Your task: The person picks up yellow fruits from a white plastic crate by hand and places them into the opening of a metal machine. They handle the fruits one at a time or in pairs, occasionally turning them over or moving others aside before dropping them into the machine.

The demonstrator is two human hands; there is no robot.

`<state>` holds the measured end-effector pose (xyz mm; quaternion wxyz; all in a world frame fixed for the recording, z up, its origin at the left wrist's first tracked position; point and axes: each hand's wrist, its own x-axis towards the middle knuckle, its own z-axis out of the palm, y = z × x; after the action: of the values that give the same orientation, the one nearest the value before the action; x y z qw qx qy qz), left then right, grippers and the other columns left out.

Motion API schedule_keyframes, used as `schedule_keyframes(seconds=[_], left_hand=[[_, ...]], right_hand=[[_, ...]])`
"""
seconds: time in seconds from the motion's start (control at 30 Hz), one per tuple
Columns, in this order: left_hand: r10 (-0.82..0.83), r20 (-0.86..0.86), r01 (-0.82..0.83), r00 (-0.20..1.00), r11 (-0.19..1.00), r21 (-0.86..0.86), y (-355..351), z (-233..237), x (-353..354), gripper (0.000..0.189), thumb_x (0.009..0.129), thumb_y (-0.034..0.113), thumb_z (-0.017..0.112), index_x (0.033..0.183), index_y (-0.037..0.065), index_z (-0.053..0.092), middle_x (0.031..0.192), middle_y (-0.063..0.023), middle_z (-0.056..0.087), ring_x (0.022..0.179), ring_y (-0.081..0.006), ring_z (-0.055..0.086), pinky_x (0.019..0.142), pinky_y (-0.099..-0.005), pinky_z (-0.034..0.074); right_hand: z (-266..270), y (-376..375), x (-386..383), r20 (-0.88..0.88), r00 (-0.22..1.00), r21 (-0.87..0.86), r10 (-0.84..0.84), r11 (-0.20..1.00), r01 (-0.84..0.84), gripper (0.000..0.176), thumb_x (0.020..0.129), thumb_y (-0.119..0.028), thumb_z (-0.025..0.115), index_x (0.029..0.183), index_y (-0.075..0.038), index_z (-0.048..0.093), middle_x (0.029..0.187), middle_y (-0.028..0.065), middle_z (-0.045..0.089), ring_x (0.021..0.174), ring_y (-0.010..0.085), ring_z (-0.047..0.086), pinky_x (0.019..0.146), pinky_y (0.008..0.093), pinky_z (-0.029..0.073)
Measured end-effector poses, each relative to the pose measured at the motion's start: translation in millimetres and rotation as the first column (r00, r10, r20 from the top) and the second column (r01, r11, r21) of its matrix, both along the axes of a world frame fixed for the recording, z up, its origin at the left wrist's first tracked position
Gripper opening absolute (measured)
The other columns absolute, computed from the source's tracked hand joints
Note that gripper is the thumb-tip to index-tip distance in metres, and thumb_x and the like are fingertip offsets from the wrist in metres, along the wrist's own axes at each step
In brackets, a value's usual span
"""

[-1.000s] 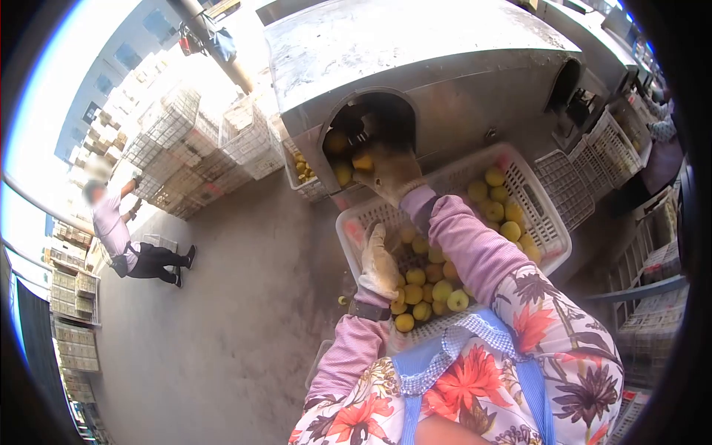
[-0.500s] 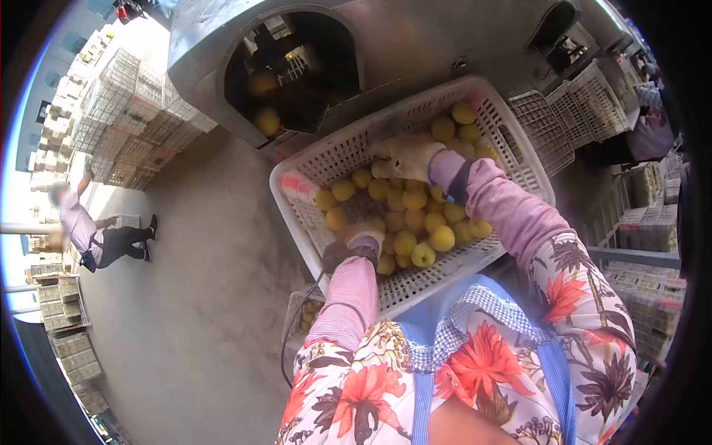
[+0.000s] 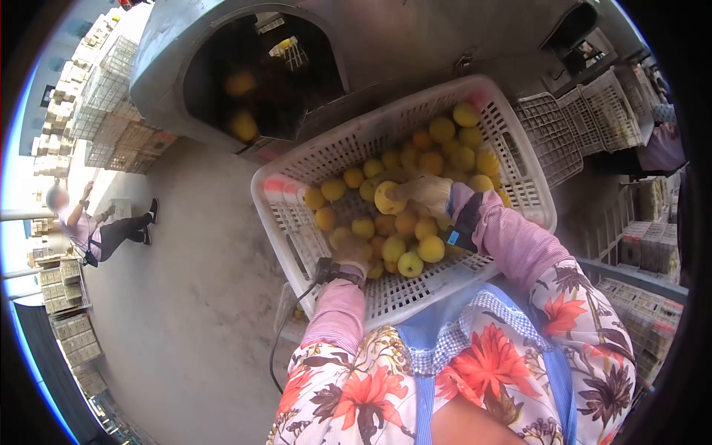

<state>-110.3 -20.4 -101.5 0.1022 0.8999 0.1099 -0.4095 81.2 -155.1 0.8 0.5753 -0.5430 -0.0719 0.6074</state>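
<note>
Several round yellow-green and orange fruits lie in a white slotted plastic crate. My right hand, in a pale glove, is over the middle of the crate, its fingers closed on a yellow fruit. Near the crate's left front side, my left hand is low among the fruits. Its fingers are blurred and partly hidden, so its grip cannot be made out. A dark band with a cable is round the left wrist, and another dark band is on the right.
Behind the crate is a metal machine with a dark opening holding fruits. Stacked crates and a person are at the left. More crates and another person are at the right.
My right hand has moved from the back of the crate toward its middle and now holds a fruit. My left hand has shifted slightly left and down. The person at the left has moved an arm.
</note>
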Motion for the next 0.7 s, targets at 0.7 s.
schedule_keyframes(seconds=[0.7], left_hand=[[0.827,-0.557,0.156,0.076,-0.562,-0.813,14,122,15,0.034,0.103,0.024,0.056,0.134,0.010,0.051,0.122,-0.0117,0.063,0.110,-0.0259,0.065,0.087,-0.0403,0.060]], right_hand=[[99,44,-92,0.501,0.731,0.348,-0.463,0.881,0.319,0.048,0.095,-0.034,0.063,0.129,-0.002,0.054,0.120,0.0114,0.063,0.116,0.0223,0.058,0.101,0.0342,0.047]])
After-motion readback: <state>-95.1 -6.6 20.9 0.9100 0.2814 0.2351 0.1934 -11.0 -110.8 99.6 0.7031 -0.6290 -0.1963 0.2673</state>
